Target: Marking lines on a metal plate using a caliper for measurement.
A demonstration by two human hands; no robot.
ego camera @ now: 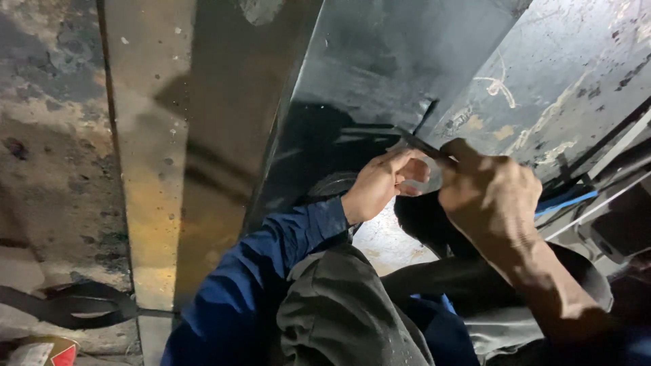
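My right hand [489, 196] is closed around a thin dark tool [419, 143], and its tip points up and left against a dark metal panel [380, 61]. My left hand [381, 184], in a blue sleeve, sits just left of the right one. Its fingers are curled and its thumb and fingertips pinch the tool's shaft. Whether it also holds some small part is hidden. My grey-trousered knee [339, 312] rises below both hands.
A scratched, rusty metal plate [576, 74] slopes at the upper right, with blue cable [568, 202] and white strips beneath it. A brownish metal beam [169, 149] and stained concrete wall [47, 135] stand left. A dark spanner-like tool [74, 305] lies lower left beside a red-and-white packet [42, 352].
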